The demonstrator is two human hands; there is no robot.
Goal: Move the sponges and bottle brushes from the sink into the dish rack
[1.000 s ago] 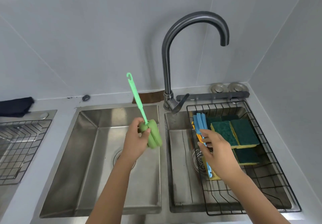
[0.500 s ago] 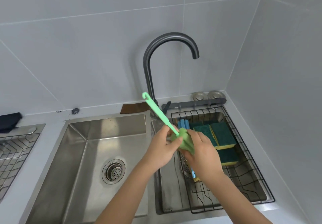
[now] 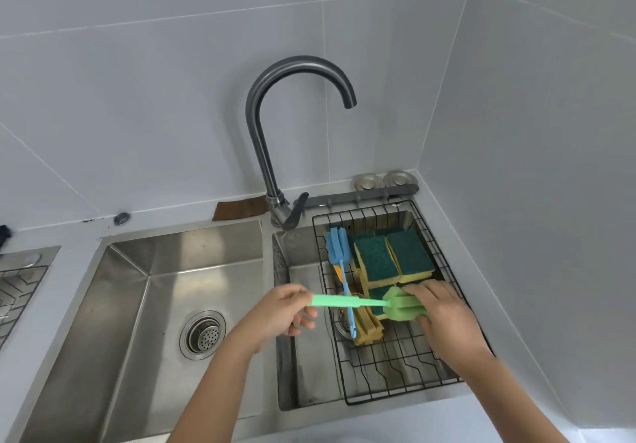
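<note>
A green bottle brush (image 3: 358,303) lies level between both hands over the black wire dish rack (image 3: 409,379) in the right basin. My left hand (image 3: 280,310) pinches the handle end. My right hand (image 3: 438,308) grips its green sponge head (image 3: 399,308). In the rack lie a blue bottle brush (image 3: 339,249), an orange-yellow brush (image 3: 366,330) partly under it, and several green-and-yellow sponges (image 3: 377,262), some hidden by my right hand.
The left basin (image 3: 137,305) shows only its drain strainer (image 3: 203,335). A curved grey faucet (image 3: 272,153) rises between the basins. A second wire rack (image 3: 17,287) sits at the far left. Tiled walls close in behind and on the right.
The green brush went from upright in my left hand over the left basin to lying level over the rack. My right hand left the blue brush and took the green sponge head.
</note>
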